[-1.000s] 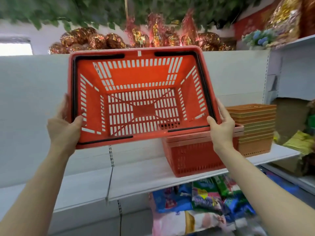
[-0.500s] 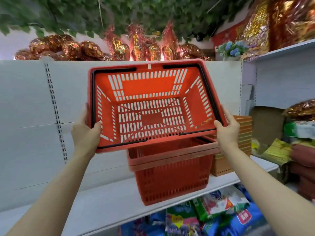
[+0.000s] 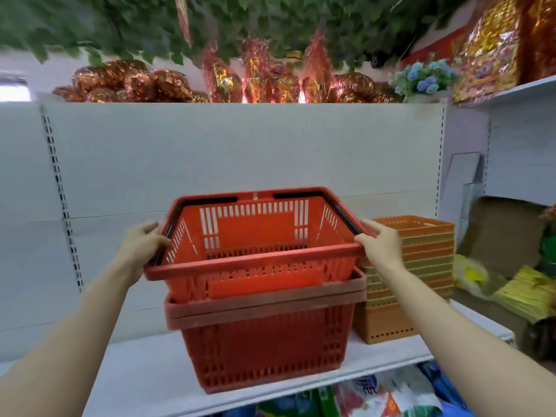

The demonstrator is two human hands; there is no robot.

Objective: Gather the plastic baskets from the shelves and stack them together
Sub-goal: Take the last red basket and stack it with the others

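lowering the red basket (image 3: pixel 255 236) into the stack (image 3: pixel 264 335) on the shelf (image 3: pixel 144 371) — my left hand (image 3: pixel 141 245) and right hand (image 3: pixel 379 245) clamp its short ends, long axis running across, partly nested, rim not yet seated.

We see a red slotted basket (image 3: pixel 255 236) sitting upright, partly nested in the darker red stacked baskets (image 3: pixel 264 341) on the white shelf (image 3: pixel 144 371) (its black handles folded flat); an orange basket stack (image 3: pixel 421 266) stands just beside.
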